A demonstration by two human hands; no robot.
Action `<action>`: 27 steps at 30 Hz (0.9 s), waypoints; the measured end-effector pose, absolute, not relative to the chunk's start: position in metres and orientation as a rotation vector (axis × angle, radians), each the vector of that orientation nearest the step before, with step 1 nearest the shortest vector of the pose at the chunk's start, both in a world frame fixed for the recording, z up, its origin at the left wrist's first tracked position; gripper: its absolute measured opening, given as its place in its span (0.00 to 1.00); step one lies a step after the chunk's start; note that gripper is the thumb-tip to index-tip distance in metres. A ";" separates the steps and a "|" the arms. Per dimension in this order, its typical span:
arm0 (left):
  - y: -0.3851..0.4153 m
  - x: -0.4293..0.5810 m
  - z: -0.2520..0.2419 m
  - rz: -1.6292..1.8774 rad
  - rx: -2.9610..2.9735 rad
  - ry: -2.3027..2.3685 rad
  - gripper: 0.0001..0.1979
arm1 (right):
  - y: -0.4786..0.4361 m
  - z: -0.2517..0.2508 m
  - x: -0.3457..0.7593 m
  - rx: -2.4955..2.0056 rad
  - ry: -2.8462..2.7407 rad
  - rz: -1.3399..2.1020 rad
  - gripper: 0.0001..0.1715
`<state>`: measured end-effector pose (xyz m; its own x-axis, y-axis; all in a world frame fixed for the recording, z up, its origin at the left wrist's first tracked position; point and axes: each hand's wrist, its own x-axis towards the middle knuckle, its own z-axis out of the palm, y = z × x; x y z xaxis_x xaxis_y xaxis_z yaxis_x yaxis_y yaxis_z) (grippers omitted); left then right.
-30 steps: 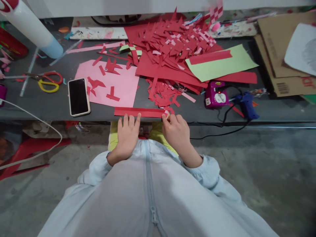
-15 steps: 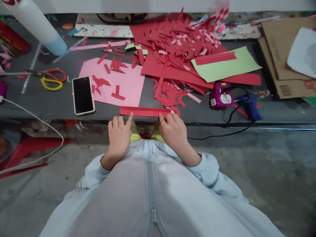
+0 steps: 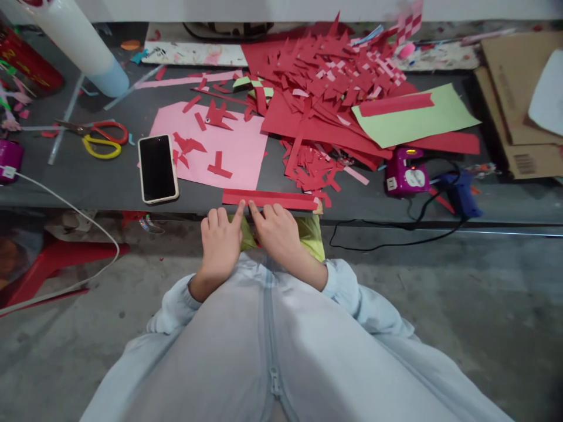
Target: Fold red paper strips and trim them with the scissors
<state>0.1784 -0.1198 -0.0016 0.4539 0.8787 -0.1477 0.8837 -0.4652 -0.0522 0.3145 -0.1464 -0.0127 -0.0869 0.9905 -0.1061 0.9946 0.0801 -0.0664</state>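
A long red paper strip (image 3: 272, 199), with a crease along its length, lies at the table's front edge. My left hand (image 3: 222, 240) touches the strip's lower edge with its index finger stretched out; the other fingers bend loosely. Close beside it, my right hand (image 3: 277, 233) also presses an index fingertip on the strip, left of its middle. Neither hand grips anything. Just behind the strip is a heap of small red paper scraps (image 3: 310, 167). Pink paper (image 3: 246, 155) to the left bears red cut-out pieces, one with an eye (image 3: 217, 114).
A phone (image 3: 158, 169), scissors (image 3: 103, 139) and a white bottle (image 3: 88, 53) are on the left. Red paper pieces (image 3: 316, 70) pile up at the back beside green paper (image 3: 417, 120). A purple box (image 3: 405, 173), a blue glue gun (image 3: 461, 193) with a cord, and cardboard (image 3: 519, 82) occupy the right.
My right hand has slid left along the strip, from near its right end to beside my left hand. My left index finger remains on the strip. The whole view has shifted slightly.
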 end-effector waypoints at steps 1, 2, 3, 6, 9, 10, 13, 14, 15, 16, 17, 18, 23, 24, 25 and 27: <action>-0.120 0.178 -0.001 -0.241 2.635 1.624 0.29 | -0.147 -0.012 0.315 2.109 2.268 -0.197 0.29; -0.120 0.178 -0.001 -0.246 2.619 1.642 0.29 | -0.148 -0.012 0.316 2.120 2.256 -0.199 0.29; -0.120 0.177 -0.001 -0.254 2.604 1.660 0.30 | -0.149 -0.013 0.318 2.131 2.250 -0.194 0.29; -0.120 0.174 -0.001 -0.261 2.580 1.701 0.31 | -0.153 -0.015 0.322 2.174 2.241 -0.150 0.28; -0.119 0.170 -0.001 -0.244 2.549 1.730 0.31 | -0.157 -0.018 0.326 2.206 2.236 -0.101 0.27; -0.119 0.169 -0.001 -0.238 2.534 1.740 0.31 | -0.158 -0.019 0.328 2.214 2.235 -0.084 0.27; -0.118 0.165 -0.003 -0.213 2.508 1.768 0.31 | -0.161 -0.020 0.331 2.235 2.225 -0.028 0.26; -0.118 0.164 -0.003 -0.201 2.509 1.772 0.31 | -0.162 -0.020 0.332 2.237 2.225 -0.011 0.26; -0.118 0.163 -0.004 -0.192 2.512 1.775 0.31 | -0.163 -0.021 0.334 2.238 2.224 0.006 0.26; -0.118 0.162 -0.004 -0.188 2.517 1.776 0.31 | -0.164 -0.021 0.335 2.241 2.222 0.022 0.26; -0.117 0.162 -0.004 -0.190 2.521 1.776 0.30 | -0.165 -0.021 0.336 2.243 2.221 0.037 0.26; -0.117 0.161 -0.004 -0.198 2.527 1.775 0.30 | -0.166 -0.022 0.338 2.249 2.217 0.050 0.26; -0.116 0.162 -0.002 -0.255 2.540 1.775 0.30 | -0.173 -0.024 0.348 2.297 2.170 0.120 0.26; -0.116 0.162 -0.002 -0.260 2.540 1.776 0.31 | -0.174 -0.024 0.350 2.306 2.154 0.126 0.26; -0.116 0.162 -0.001 -0.264 2.540 1.778 0.31 | -0.176 -0.025 0.353 2.313 2.139 0.127 0.26; -0.116 0.162 -0.001 -0.277 2.533 1.780 0.31 | -0.180 -0.026 0.359 2.321 2.117 0.128 0.27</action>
<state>0.1623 -0.1157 -0.0013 0.3282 0.9303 -0.1640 0.9362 -0.3435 -0.0748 0.3587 -0.1795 -0.0262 0.0903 0.9940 0.0618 0.9942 -0.0936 0.0530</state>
